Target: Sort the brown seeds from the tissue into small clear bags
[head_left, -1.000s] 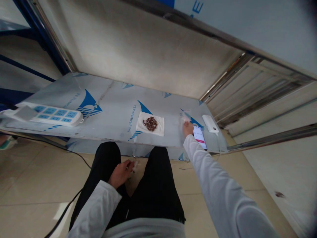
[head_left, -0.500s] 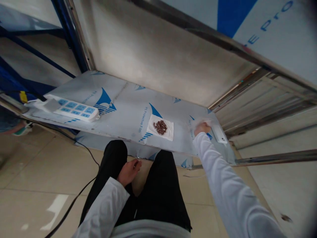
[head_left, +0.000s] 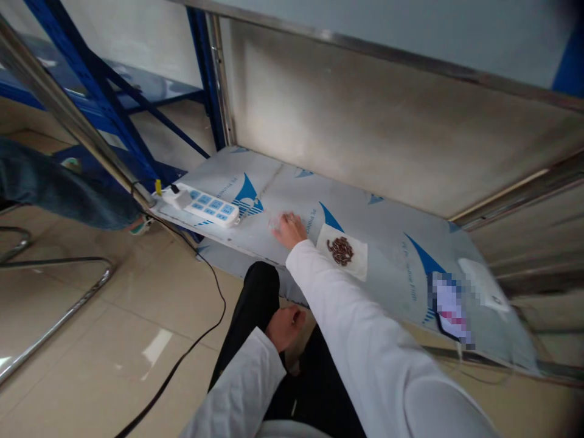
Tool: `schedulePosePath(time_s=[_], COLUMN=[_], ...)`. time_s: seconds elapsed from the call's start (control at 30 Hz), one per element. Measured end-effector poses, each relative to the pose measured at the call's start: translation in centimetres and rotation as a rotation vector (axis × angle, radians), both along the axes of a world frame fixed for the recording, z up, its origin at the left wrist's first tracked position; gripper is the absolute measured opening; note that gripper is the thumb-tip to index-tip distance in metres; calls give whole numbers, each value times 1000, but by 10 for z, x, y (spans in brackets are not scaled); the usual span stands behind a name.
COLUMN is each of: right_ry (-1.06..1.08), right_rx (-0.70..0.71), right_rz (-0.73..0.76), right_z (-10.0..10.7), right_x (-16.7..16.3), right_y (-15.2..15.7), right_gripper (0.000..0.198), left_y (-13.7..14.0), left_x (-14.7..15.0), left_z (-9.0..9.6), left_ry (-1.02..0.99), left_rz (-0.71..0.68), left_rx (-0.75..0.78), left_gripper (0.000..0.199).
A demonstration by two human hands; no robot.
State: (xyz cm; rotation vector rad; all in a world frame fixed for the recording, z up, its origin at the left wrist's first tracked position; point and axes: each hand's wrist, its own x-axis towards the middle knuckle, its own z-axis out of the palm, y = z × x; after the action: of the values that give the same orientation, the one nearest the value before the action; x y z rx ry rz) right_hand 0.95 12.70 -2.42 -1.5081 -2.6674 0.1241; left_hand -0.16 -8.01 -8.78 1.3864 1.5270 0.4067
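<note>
My right hand [head_left: 292, 230] is over the shelf, left of the white napkin [head_left: 359, 267]. Its fingers are closed around a small clear plastic thing [head_left: 274, 220], blurred and hard to make out. On the napkin lies a pile of small dark brown, elongated pieces [head_left: 341, 250]. My left hand [head_left: 285, 327] rests over my lap below the shelf edge, its fingers curled in with nothing visible in them.
A white power strip [head_left: 212, 207] with blue sockets lies at the shelf's left end. A phone [head_left: 449, 307] and a white rectangular device [head_left: 483, 283] lie at the right. A black cable [head_left: 210, 328] crosses the floor. Another person's leg [head_left: 68, 188] is at far left.
My right hand has moved left from beside the white device to the other side of the napkin. The phone shows now. The view has shifted left; my left hand stays over my lap.
</note>
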Motion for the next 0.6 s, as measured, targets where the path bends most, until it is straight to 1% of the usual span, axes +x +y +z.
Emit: schedulePosePath(time_s=[0.07,0.1,0.13,0.17,0.23,0.3,0.33,0.4,0.47,0.5,0.53,0.57,0.6], right_ry=[0,14,37,69,147,224,262,330,368,363,319,241,143], right_rx=[-30,-51,-75,-96,-118,-84,-42,70,186,234,252,241,197], right_rz=[8,-6,-26,-46,-76,-86,-92,-129,-230,-318,-426,-556,-654], right_z=[-7,-9,-8,-7,1,11,16,24,26,24,21,17,12], right_x=[-2,-1,-1,0,3,16,29,72,135,170,206,239,268], right_y=[-9,-13,-16,-18,-20,-18,-15,-9,-5,-4,-5,-8,-12], right_gripper=[80,88,92,91,82,70,65,57,50,48,47,47,48], left_y=[1,1,2,2,3,3,3,2,2,2,1,1,1], left_x=[-4,-6,-7,-8,-8,-8,-8,-8,-9,-10,-10,-10,-9], left_z=[0,-1,-2,-3,-6,-9,-10,-13,-14,-15,-16,-16,-16], left_ry=[-5,-8,-11,-12,-9,5,16,34,46,49,54,61,71], left_rz=[5,4,1,-2,-16,-33,-40,-51,-60,-66,-73,-82,-92], left_rx=[18,28,34,40,49,55,57,60,59,58,57,57,56], left_gripper=[31,32,33,35,36,35,35,33,33,34,35,36,36])
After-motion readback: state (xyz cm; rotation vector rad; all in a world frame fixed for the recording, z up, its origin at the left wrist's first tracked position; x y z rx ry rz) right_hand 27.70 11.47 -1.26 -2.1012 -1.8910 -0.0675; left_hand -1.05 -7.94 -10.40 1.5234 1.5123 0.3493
